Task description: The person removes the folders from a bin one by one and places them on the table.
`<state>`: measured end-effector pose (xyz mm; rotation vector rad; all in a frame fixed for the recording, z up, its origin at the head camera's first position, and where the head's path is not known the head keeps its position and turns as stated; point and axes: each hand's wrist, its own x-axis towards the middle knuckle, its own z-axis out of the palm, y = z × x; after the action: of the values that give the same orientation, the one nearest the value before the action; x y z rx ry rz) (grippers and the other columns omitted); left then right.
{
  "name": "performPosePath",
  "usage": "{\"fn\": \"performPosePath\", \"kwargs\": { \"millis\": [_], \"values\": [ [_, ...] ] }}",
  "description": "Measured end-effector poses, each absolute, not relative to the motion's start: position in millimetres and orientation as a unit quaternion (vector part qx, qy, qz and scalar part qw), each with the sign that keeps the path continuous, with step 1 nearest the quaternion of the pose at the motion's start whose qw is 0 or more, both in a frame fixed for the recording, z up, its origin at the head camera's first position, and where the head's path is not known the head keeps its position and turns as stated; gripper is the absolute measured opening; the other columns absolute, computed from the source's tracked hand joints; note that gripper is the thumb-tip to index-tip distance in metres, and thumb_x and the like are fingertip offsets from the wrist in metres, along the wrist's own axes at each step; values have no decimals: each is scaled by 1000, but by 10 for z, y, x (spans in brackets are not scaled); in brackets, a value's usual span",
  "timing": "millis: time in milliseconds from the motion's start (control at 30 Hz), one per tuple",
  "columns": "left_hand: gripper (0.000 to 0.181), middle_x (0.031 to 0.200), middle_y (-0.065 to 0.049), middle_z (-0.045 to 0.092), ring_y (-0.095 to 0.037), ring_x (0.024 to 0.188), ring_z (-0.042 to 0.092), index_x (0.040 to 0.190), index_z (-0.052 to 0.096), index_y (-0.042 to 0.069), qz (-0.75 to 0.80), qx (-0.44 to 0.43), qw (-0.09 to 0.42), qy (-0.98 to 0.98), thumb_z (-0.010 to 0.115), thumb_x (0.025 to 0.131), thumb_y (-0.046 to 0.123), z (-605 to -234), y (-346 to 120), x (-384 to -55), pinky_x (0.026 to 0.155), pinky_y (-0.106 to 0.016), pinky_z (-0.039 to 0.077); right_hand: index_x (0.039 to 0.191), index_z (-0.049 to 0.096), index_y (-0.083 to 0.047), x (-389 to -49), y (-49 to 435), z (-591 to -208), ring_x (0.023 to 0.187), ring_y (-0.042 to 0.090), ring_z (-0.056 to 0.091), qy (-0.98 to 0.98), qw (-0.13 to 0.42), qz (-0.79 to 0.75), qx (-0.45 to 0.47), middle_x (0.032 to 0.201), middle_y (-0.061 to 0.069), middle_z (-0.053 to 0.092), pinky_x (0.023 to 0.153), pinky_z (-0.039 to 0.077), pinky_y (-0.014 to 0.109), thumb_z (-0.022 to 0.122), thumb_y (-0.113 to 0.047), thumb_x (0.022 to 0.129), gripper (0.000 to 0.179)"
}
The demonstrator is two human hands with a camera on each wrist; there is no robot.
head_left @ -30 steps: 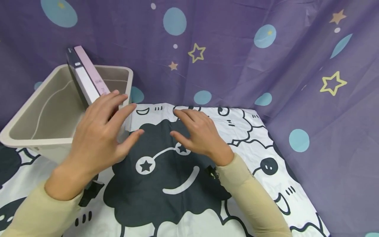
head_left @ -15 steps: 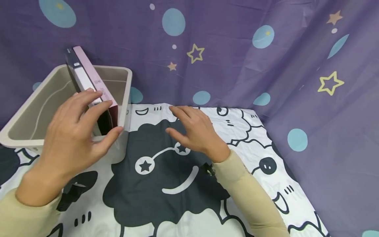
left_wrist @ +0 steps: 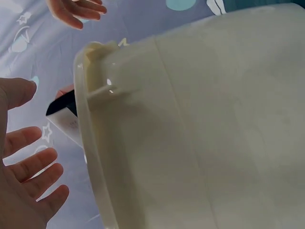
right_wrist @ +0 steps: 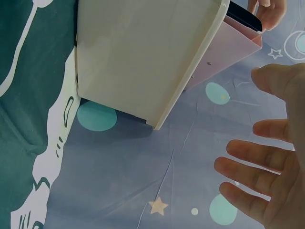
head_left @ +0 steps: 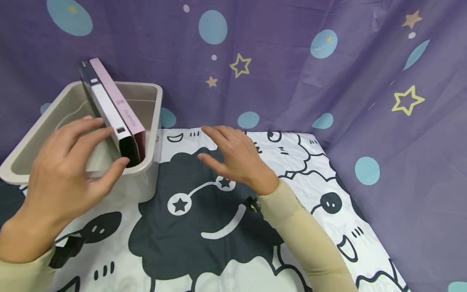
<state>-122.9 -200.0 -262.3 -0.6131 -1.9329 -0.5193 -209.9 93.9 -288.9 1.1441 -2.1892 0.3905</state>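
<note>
Two file boxes lean side by side in a beige plastic bin (head_left: 149, 162): one black and white (head_left: 106, 103), the other pink (head_left: 118, 95). My left hand (head_left: 65, 170) hovers over the bin's near edge, fingers spread and loosely bent, holding nothing. Its fingertips come close to the black-and-white box; whether they touch it I cannot tell. To the right of the bin, my right hand (head_left: 237, 158) is held above the sheep-print cloth, fingers extended with nothing in them. In the right wrist view the pink box (right_wrist: 219, 52) sticks out past the bin's rim.
A white cloth with dark sheep drawings (head_left: 204, 251) covers the table. Behind it and along the right side hangs a purple curtain (head_left: 284, 73) with stars and blue dots. The bin stands at the left, close to the curtain.
My left hand has moved left and toward me, away from the front of the boxes, uncovering their near ends. My right hand has shifted slightly left. The boxes have stayed in the bin.
</note>
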Motion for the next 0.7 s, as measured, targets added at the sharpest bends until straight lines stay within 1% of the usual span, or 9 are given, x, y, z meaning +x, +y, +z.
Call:
{"fn": "performPosePath", "kwargs": {
  "millis": [300,467,600,700],
  "values": [
    [65,113,-27,61,-48,104,53,105,66,-5,-209,-226,493,-814,54,85,55,-2692,-2130,-1202,105,-36,36,135,53,-10,-2105,874,-2854,101,21,58,-835,314,134,432,116,4,61,85,47,37,60,-46,88,60],
    [65,112,-27,61,-46,107,54,104,67,-5,-209,-214,497,-814,54,84,55,-2718,-2203,-1204,106,-34,35,135,53,-10,-2114,873,-2826,100,21,59,-837,312,135,429,115,5,61,85,47,37,60,-46,88,60],
    [68,114,-26,61,-47,108,53,104,67,-5,-207,-194,491,-824,53,84,58,-2736,-2289,-1187,107,-35,34,135,53,-9,-2131,839,-2805,101,21,58,-832,311,133,440,115,5,61,86,47,37,60,-46,89,59],
    [70,117,-25,61,-48,107,53,105,67,-5,-207,-185,495,-824,53,83,60,-2777,-2364,-1186,106,-36,34,135,53,-9,-2146,796,-2789,101,20,58,-827,312,129,450,114,5,61,86,47,37,59,-47,89,59]
  ]
}}
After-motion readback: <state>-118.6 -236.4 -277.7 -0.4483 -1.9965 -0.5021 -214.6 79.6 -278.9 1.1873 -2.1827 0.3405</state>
